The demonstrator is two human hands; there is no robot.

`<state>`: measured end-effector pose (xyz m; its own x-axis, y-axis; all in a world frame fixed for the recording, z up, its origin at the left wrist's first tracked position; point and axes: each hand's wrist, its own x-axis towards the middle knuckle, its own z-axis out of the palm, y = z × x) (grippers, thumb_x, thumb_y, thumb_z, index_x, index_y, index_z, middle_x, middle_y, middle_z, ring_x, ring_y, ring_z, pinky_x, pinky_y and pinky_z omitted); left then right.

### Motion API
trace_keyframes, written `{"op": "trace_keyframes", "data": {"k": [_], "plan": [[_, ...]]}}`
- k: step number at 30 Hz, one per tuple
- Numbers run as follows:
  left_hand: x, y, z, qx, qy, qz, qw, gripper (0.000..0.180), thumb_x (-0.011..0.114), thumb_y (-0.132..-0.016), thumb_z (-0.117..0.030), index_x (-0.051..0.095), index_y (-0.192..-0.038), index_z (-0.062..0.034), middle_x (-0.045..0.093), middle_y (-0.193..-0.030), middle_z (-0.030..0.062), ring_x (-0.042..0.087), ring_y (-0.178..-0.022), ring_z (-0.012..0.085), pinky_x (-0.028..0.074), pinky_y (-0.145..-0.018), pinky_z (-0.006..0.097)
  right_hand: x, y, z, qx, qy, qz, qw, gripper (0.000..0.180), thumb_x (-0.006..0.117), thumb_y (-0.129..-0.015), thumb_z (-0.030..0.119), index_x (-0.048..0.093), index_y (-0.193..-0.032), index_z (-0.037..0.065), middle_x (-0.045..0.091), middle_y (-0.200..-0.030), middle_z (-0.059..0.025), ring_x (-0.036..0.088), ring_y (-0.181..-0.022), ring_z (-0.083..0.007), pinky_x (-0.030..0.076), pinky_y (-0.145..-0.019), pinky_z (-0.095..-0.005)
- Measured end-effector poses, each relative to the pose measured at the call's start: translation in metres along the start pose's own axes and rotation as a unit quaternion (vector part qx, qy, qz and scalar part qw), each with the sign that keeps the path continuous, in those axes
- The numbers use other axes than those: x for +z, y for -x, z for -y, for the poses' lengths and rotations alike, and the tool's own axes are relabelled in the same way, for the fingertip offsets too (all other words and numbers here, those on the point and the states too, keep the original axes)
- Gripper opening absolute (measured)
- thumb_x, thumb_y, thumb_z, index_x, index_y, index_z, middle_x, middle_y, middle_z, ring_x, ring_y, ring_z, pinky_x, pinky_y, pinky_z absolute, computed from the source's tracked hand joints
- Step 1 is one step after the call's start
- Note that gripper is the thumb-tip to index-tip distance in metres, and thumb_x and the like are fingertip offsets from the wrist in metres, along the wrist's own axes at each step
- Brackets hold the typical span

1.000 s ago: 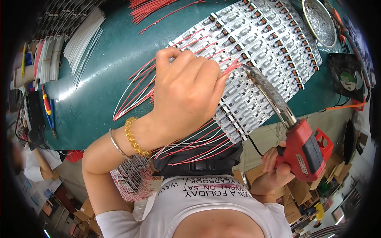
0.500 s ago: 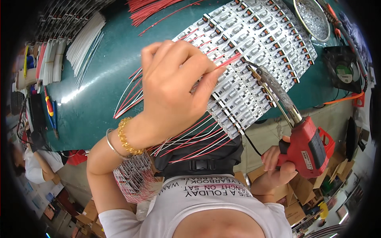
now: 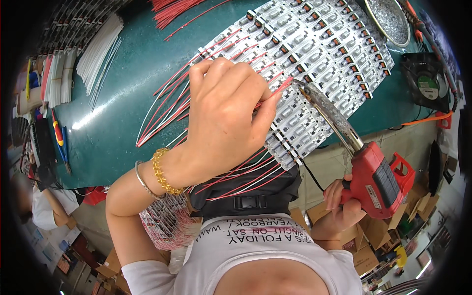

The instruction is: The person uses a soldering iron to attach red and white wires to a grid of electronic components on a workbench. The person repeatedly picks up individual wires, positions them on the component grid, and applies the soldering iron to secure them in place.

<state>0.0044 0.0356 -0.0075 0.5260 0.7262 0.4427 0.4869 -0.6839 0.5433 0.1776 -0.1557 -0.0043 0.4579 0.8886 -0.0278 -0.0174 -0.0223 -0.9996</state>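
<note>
My left hand (image 3: 227, 115) pinches a thin red wire (image 3: 276, 89) against a panel of small white circuit boards (image 3: 314, 54) lying on the green mat. The wire's end sits on a board near the panel's near edge. My right hand (image 3: 339, 209) grips a red soldering gun (image 3: 376, 179) at the table's near edge. Its long metal tip (image 3: 322, 108) reaches up to the wire's end beside my left fingers. Several red and white wires (image 3: 167, 108) fan out from the boards under my left hand.
A round metal dish (image 3: 388, 19) and a small black fan (image 3: 427, 83) stand at the right. White wire bundles (image 3: 96, 54) lie at the left, a red wire bundle (image 3: 172, 7) at the top. Cardboard boxes (image 3: 378, 236) sit below the table.
My left hand has slid slightly left and toward me along the panel with the red wire. The soldering gun followed, its tip staying at the wire's end.
</note>
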Motion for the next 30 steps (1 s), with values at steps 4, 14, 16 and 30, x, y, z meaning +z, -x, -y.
{"op": "trace_keyframes", "data": {"k": [4, 14, 16, 30], "plan": [[0.001, -0.001, 0.0, 0.004, 0.0, -0.003, 1.0, 0.018, 0.071, -0.068, -0.004, 0.054, -0.065, -0.0076, 0.051, -0.065, 0.0025, 0.047, -0.067, 0.0211, 0.03, -0.069, 0.033, -0.001, 0.0, 0.001, -0.003, -0.015, -0.003, 1.0, 0.066, 0.058, -0.083, 0.051, 0.044, -0.109, -0.008, 0.044, -0.048, -0.0013, 0.044, -0.038, -0.0117, 0.037, -0.041, -0.0247], [0.003, 0.0, 0.001, 0.013, -0.021, -0.005, 1.0, 0.019, 0.072, -0.068, -0.004, 0.054, -0.065, -0.0075, 0.05, -0.066, 0.0028, 0.047, -0.068, 0.0216, 0.031, -0.069, 0.033, 0.004, 0.002, 0.001, 0.0, 0.036, -0.018, 0.999, 0.069, 0.059, -0.081, 0.052, 0.045, -0.109, -0.009, 0.044, -0.048, -0.0009, 0.042, -0.038, -0.0096, 0.035, -0.04, -0.0228], [0.003, -0.001, 0.0, 0.015, -0.018, -0.007, 1.0, 0.019, 0.072, -0.068, -0.004, 0.054, -0.065, -0.0075, 0.05, -0.066, 0.0028, 0.047, -0.067, 0.0215, 0.031, -0.068, 0.033, 0.004, 0.006, 0.001, -0.002, 0.031, -0.05, 0.998, 0.072, 0.059, -0.081, 0.053, 0.044, -0.112, -0.01, 0.043, -0.047, -0.0001, 0.042, -0.038, -0.0095, 0.035, -0.04, -0.0227], [-0.008, -0.004, 0.004, 0.022, 0.018, -0.027, 0.999, 0.009, 0.073, -0.068, -0.004, 0.064, -0.071, -0.005, 0.058, -0.066, 0.0031, 0.054, -0.063, 0.0187, 0.038, -0.074, 0.034, -0.002, 0.0, 0.003, -0.01, -0.025, -0.006, 1.0, 0.076, 0.057, -0.083, 0.053, 0.039, -0.12, -0.012, 0.042, -0.045, 0.0014, 0.039, -0.035, -0.0092, 0.037, -0.039, -0.0234]]}}
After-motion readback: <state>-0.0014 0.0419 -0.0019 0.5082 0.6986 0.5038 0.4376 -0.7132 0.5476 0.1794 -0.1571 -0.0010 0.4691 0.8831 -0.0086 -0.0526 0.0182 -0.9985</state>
